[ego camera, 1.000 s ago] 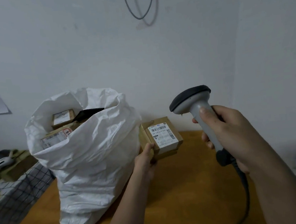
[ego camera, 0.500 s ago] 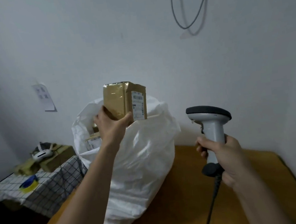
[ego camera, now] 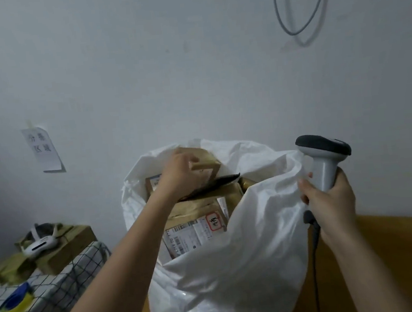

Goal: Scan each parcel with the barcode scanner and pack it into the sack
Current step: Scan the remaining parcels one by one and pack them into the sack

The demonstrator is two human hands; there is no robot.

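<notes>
A plain pale wall (ego camera: 191, 69) fills the background, with a grey cable loop (ego camera: 300, 21) hanging high above the right hand and a paper note (ego camera: 42, 149) taped up well to the left of the left hand. Below stands a wooden desk (ego camera: 397, 250), its bare top showing under and to the right of the right hand.

Far down to the left of the left forearm, a checked cloth (ego camera: 62, 290) covers a lower surface that carries brown packages (ego camera: 67, 244), a white device with antennas (ego camera: 41, 243) and a blue and yellow object (ego camera: 16, 301).

The white sack (ego camera: 235, 266) stands on the desk between the two hands, mouth open, its crumpled front wall rising just beside the right hand and hiding the lower part of what is inside. Within it lie a large brown parcel with a white barcode label (ego camera: 194, 230) below the left hand, and a dark flat item (ego camera: 217, 182) just beside the wrist.

The left hand (ego camera: 179, 173) reaches into the sack mouth, fingers curled around a small brown taped cardboard parcel (ego camera: 204, 163), which sits at the top of the sack, against its rear rim.

The right hand (ego camera: 330, 199) is wrapped around the handle of the grey barcode scanner (ego camera: 323, 157), held upright, dark head on top pointing left, just beside the sack; its cord (ego camera: 315, 258) drops below the hand.
</notes>
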